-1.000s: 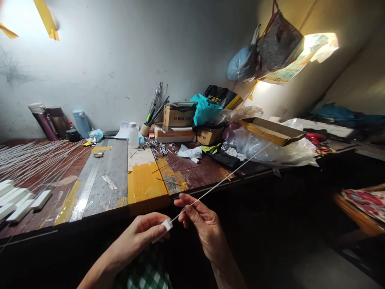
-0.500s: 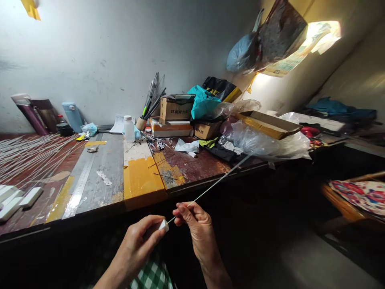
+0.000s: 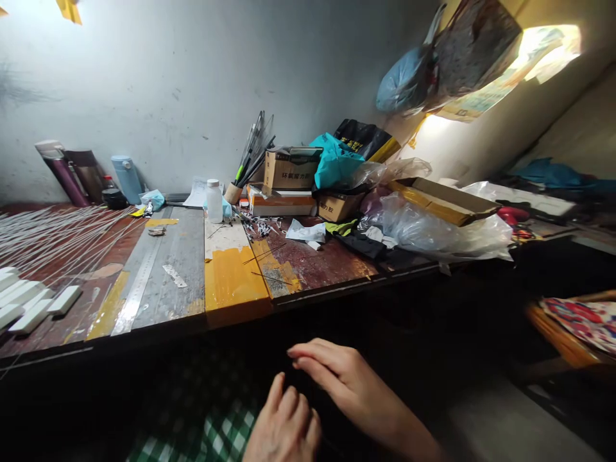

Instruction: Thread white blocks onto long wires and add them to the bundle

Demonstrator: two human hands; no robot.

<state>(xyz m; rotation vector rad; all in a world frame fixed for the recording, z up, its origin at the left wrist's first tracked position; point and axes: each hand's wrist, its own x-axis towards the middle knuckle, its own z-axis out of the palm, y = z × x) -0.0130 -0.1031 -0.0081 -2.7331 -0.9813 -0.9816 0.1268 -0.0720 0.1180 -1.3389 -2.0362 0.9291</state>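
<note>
Below the bench's front edge, my left hand (image 3: 286, 420) shows its back, its fingers curled under and the index finger bent forward. What it holds, if anything, is hidden. My right hand (image 3: 332, 372) is just above and to the right, thumb and fingers pinched together. Nothing I can name shows between its fingertips. The two hands are close but appear apart. Several white blocks (image 3: 65, 300) lie at the left end of the bench, with many thin pale rods (image 3: 72, 234) spread behind them. Green checked cloth (image 3: 226, 433) shows below my hands.
On the bench (image 3: 327, 273) are a metal ruler (image 3: 137, 292), a white bottle (image 3: 214, 202), cardboard boxes (image 3: 291, 170), clear plastic bags (image 3: 423, 228) and an open tray-like box (image 3: 445, 200). Flasks (image 3: 128, 179) stand at the back left. A cushioned seat (image 3: 584, 327) is at right.
The white block in my left hand and the thin rod in my right no longer show. My left hand has moved right and turned palm-down; my right hand has tilted over. The view has shifted slightly.
</note>
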